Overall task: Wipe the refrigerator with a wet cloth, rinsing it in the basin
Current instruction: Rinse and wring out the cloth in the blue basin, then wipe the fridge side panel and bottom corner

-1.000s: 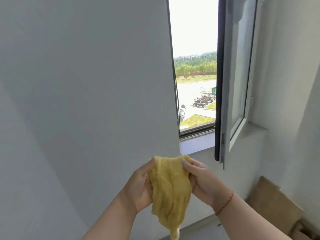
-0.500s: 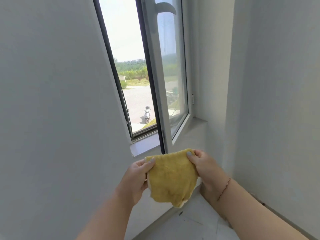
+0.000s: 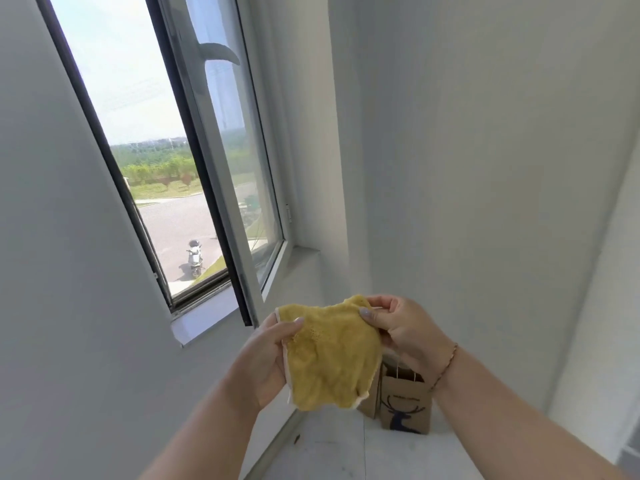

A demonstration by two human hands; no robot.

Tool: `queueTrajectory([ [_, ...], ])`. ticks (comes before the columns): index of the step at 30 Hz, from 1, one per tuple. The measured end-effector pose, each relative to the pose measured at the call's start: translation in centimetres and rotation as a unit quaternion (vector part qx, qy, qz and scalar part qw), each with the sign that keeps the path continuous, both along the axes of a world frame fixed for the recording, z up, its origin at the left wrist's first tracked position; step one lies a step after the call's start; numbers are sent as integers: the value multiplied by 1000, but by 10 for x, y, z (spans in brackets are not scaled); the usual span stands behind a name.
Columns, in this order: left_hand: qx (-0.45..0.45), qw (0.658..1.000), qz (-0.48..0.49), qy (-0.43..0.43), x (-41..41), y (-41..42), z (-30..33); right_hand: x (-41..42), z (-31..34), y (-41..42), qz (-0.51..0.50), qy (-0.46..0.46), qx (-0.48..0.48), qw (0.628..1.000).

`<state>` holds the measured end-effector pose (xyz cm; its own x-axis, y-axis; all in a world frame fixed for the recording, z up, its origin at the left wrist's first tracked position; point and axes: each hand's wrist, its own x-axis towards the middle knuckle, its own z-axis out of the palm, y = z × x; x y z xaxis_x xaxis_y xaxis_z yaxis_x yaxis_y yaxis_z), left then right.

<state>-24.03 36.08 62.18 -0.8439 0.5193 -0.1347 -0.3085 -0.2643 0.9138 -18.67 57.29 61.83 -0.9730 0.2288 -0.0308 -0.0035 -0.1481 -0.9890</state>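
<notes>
**At lower centre, a yellow cloth held in both hands**

Low in the frame's centre, a yellow cloth (image 3: 332, 358) hangs spread between two hands. The left hand (image 3: 268, 362) pinches its left edge, thumb on top; the right hand (image 3: 403, 332) pinches the upper right corner. An open window (image 3: 194, 168) fills the upper left; a brown paper bag (image 3: 405, 403) stands on the floor below.
</notes>
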Motion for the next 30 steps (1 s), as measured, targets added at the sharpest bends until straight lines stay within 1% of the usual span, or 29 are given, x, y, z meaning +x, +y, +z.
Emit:
queueTrajectory([
  [3,-26,999,-13,15,7,-6,2,19,1,-4,-31,8,8,999],
  [5,-30,999,-10,20,11,-2,4,29,-5,-7,-48,2,-10,999],
  [8,3,999,-37,6,21,7,6,49,-21,-15,-69,-45,-7,997],
  [10,13,998,-66,0,26,13,6,64,-31,-13,-90,-63,-26,994],
  [13,-44,994,-95,21,37,26,3,93,-32,0,-151,-39,-81,984],
  [15,-73,990,-115,24,47,40,1,113,-29,12,-194,-25,-59,979],
  [18,-69,984,-163,3,64,71,-5,144,-30,31,-268,-20,-15,963],
  [19,-62,982,-176,-7,68,78,-6,149,-32,32,-285,-31,-7,958],
  [20,-55,975,-214,-19,82,97,-6,169,-35,41,-310,-46,3,950],
  [21,-50,971,-233,-28,89,106,-7,176,-38,43,-308,-63,17,949],
  [22,-48,965,-257,-29,98,116,-7,187,-41,46,-309,-81,33,947],
  [24,-67,955,-290,-2,117,140,-7,216,-45,55,-332,-87,57,938],
  [27,-109,943,-312,45,140,175,-9,260,-45,74,-374,-58,50,924],
  [30,-112,935,-333,47,173,212,-11,306,-44,100,-425,-48,17,904],
])
